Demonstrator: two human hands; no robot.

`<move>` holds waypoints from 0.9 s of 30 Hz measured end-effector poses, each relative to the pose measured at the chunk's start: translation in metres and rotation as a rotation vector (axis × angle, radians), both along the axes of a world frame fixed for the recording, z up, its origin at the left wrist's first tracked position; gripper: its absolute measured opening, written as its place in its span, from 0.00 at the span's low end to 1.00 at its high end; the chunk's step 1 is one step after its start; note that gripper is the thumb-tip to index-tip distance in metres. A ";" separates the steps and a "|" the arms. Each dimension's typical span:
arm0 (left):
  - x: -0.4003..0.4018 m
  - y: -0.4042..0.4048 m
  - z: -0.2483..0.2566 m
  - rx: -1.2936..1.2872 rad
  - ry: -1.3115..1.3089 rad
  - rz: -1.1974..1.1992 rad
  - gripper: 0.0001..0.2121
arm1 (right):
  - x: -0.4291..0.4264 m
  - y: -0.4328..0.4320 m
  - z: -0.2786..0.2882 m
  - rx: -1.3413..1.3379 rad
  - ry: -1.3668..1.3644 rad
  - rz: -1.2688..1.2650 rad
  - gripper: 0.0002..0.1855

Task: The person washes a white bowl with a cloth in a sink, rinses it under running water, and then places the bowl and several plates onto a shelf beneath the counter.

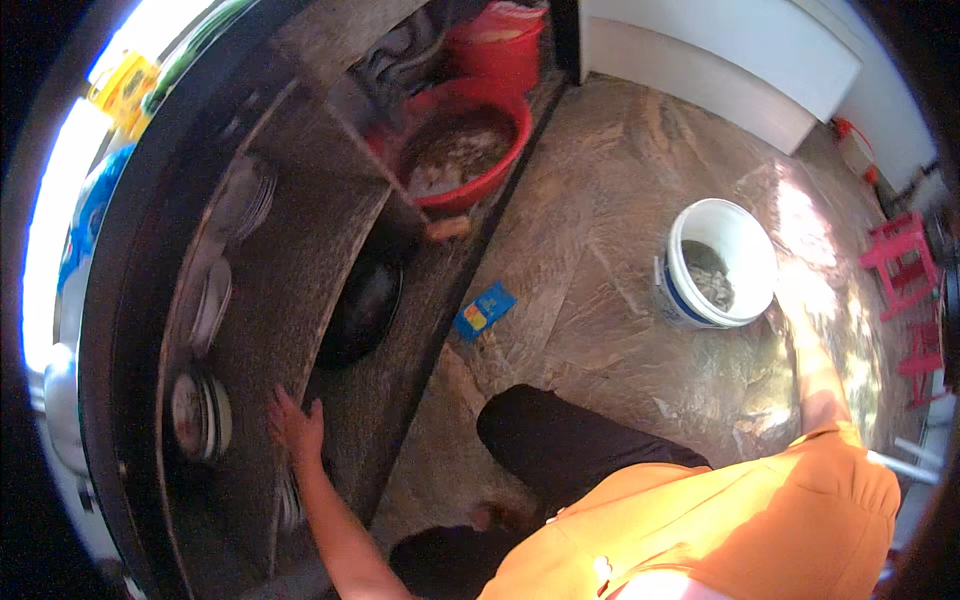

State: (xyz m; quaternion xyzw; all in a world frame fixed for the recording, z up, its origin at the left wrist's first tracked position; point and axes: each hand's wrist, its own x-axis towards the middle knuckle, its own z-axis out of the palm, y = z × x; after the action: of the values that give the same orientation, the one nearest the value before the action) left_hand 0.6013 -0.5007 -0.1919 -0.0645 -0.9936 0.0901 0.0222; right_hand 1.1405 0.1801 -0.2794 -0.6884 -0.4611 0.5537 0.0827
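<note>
My left hand (298,427) reaches into the dark shelving with its fingers spread, holding nothing, near the edge of a shelf. Left of it stand several plates (202,416) on edge. Below it more stacked dishes (289,502) partly show behind my forearm. My right arm stretches out to the right beside a white plastic bucket (724,262) on the floor; the hand is lost in bright sunlight and behind the bucket's rim, so what it touches cannot be told. Greyish wet-looking matter (706,276) lies in the bucket.
A red basin (469,199) with murky contents sits on the lower shelf, a red bucket (499,45) behind it. A dark round pan (367,307) rests nearby. A blue packet (484,311) lies on the stone-patterned floor. Pink stools (904,262) stand at the far right.
</note>
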 end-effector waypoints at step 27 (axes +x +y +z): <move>0.062 0.060 0.093 0.219 0.012 0.101 0.34 | -0.100 -0.098 0.016 -0.334 0.535 0.368 0.29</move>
State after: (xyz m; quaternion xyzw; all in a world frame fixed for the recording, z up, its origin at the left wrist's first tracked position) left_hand 0.6633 -0.4412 -0.0988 -0.0111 -0.9993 -0.0177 0.0303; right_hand 1.0408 0.0823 -0.2631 -0.4289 -0.4425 0.7874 -0.0140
